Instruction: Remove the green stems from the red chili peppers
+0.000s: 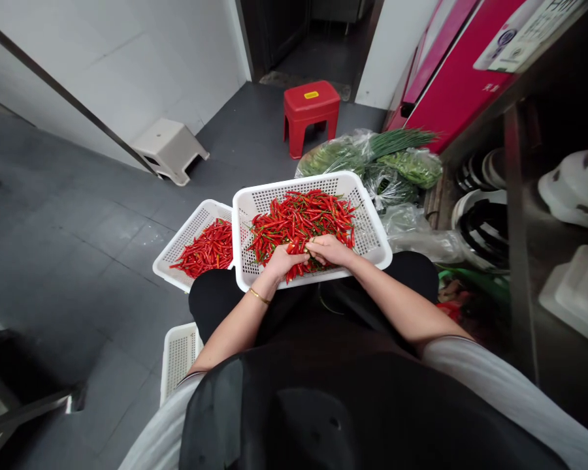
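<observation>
Across my lap rests a white perforated basket (pixel 376 225) heaped with red chili peppers (pixel 304 212), many with green stems. Both hands meet over the near side of the heap. My left hand (pixel 285 261), with a gold bracelet at the wrist, is closed around a few red chilies. My right hand (pixel 329 250) pinches at the green stem end of a chili beside the left fingertips. Lower on the left, a second white basket (pixel 169 269) holds red chilies (pixel 208 248) that show hardly any green.
A third white basket (pixel 180 356) stands on the floor at my left. Ahead are a white stool (pixel 169 147) and a red stool (pixel 311 108). Bagged green vegetables (pixel 343 156) lie beyond the lap basket. Metal shelving (pixel 519 261) with containers lines the right side.
</observation>
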`<move>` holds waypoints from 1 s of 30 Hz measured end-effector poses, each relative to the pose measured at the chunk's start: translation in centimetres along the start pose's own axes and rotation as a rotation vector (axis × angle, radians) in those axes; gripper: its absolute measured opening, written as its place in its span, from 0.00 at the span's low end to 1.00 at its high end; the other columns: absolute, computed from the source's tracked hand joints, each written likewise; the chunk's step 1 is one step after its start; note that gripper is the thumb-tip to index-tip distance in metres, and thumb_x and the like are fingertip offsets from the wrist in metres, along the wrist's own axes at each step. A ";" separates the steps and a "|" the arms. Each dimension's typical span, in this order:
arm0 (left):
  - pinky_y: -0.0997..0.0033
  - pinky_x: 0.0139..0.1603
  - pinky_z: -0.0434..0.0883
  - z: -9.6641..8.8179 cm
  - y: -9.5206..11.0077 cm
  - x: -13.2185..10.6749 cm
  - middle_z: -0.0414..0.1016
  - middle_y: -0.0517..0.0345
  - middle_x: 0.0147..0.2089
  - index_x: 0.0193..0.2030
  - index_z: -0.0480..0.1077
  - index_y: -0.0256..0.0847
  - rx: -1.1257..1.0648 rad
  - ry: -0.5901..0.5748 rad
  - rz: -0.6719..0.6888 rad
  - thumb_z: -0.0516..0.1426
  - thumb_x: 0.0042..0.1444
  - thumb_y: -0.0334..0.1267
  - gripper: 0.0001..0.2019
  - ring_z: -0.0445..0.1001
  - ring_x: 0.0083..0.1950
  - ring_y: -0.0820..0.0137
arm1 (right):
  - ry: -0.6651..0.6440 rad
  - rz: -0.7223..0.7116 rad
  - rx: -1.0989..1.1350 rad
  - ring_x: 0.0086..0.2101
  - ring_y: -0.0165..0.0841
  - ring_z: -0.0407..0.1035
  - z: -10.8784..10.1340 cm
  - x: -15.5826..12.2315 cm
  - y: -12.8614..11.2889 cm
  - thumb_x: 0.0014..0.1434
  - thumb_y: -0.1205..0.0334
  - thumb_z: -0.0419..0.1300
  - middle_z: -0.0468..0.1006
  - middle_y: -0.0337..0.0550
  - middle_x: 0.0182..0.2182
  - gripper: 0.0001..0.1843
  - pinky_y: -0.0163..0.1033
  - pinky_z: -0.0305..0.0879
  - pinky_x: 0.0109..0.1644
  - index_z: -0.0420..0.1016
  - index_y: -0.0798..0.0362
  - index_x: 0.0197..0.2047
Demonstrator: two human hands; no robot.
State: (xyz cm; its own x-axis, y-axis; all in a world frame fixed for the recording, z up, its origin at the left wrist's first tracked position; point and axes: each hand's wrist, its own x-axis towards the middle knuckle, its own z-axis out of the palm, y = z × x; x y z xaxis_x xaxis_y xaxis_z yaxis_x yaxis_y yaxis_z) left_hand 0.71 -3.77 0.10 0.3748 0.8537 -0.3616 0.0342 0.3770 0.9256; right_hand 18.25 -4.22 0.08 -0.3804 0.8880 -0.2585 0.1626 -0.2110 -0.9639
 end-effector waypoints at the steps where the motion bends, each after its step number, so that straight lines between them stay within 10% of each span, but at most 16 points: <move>1: 0.71 0.32 0.67 -0.3 0.5 0.1 0.72 0.60 0.23 0.27 0.69 0.36 0.120 -0.023 0.070 0.67 0.40 0.38 0.12 0.68 0.25 0.73 | -0.020 0.007 0.155 0.14 0.25 0.55 0.5 0.0 0.2 0.55 0.44 0.59 0.56 0.29 0.10 0.23 0.32 0.54 0.18 0.61 0.51 0.19; 5: 0.72 0.35 0.65 -1.3 3.8 1.0 0.69 0.61 0.26 0.23 0.66 0.38 0.696 -0.116 0.405 0.60 0.44 0.29 0.05 0.65 0.29 0.73 | 0.053 0.023 0.583 0.13 0.25 0.52 1.7 0.0 0.5 0.52 0.45 0.61 0.50 0.26 0.10 0.23 0.32 0.53 0.16 0.58 0.50 0.19; 8: 0.72 0.36 0.64 -1.7 6.2 1.8 0.68 0.61 0.25 0.23 0.66 0.37 0.850 -0.224 0.457 0.58 0.44 0.27 0.05 0.66 0.29 0.73 | 0.177 -0.049 0.508 0.13 0.25 0.54 1.4 -0.1 -0.2 0.54 0.46 0.60 0.51 0.27 0.10 0.23 0.32 0.54 0.16 0.57 0.50 0.18; 13: 0.73 0.32 0.67 -1.6 7.3 1.7 0.70 0.62 0.24 0.27 0.69 0.35 0.463 -0.316 0.244 0.63 0.46 0.38 0.09 0.68 0.27 0.74 | 0.161 -0.203 0.062 0.16 0.24 0.61 0.4 -0.3 -2.7 0.58 0.44 0.59 0.64 0.32 0.13 0.23 0.31 0.60 0.23 0.64 0.53 0.21; 18: 0.69 0.33 0.71 -2.4 7.6 0.4 0.74 0.56 0.26 0.30 0.73 0.33 0.114 -0.348 0.146 0.70 0.39 0.38 0.14 0.74 0.30 0.68 | 0.145 -0.196 0.261 0.14 0.27 0.58 0.0 -0.1 -4.3 0.61 0.35 0.47 0.58 0.30 0.12 0.28 0.34 0.61 0.20 0.61 0.50 0.23; 24: 0.69 0.34 0.71 -4.9 6.6 0.2 0.71 0.58 0.27 0.29 0.71 0.35 -0.005 0.001 0.138 0.71 0.36 0.34 0.15 0.73 0.32 0.67 | -0.110 0.333 -0.723 0.26 0.36 0.71 0.1 1.8 -0.4 0.52 0.39 0.63 0.71 0.43 0.16 0.24 0.39 0.68 0.34 0.71 0.53 0.22; 30: 0.72 0.35 0.68 -4.0 3.7 0.6 0.69 0.63 0.26 0.26 0.68 0.37 0.328 -0.003 0.224 0.68 0.37 0.35 0.13 0.68 0.30 0.72 | -0.150 0.369 -1.053 0.35 0.41 0.73 1.0 3.1 0.6 0.50 0.58 0.68 0.78 0.49 0.27 0.10 0.42 0.67 0.40 0.75 0.55 0.25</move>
State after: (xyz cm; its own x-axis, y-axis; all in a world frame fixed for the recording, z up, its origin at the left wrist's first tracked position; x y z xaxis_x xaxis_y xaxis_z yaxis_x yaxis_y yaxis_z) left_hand -2.61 -0.40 2.81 0.4088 0.9007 -0.1467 0.2450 0.0465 0.9684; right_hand 16.27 -2.04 -1.39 -0.2446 0.7694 -0.5900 0.9482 0.0627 -0.3114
